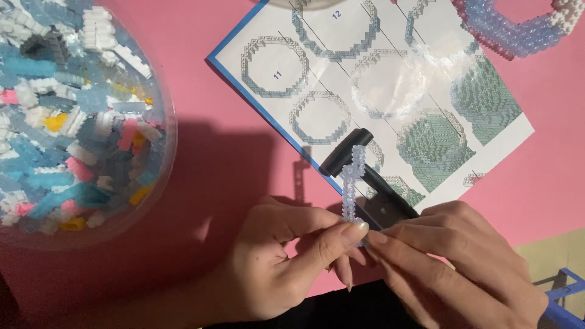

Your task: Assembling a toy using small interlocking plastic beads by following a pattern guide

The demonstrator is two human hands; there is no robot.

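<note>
Translucent brick strip (351, 180) upright, left hand (286, 256) and right hand (454, 262) fingertips meeting, each grip pinching its base.

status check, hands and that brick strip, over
Left hand and right hand both pinch pale blue brick strip, upright. Black hammer lies behind on instruction sheet. Nothing blocking.

You are looking down on a pink table (231, 140). At its left edge sits a clear round tub (79, 116) filled with small blue, white, pink and yellow bricks. An instruction sheet (372, 91) with a blue border lies slanted across the middle. A small black hammer (365, 176) rests on the sheet's lower edge. A blue and pink brick ring (518, 27) lies at the top right corner.
</note>
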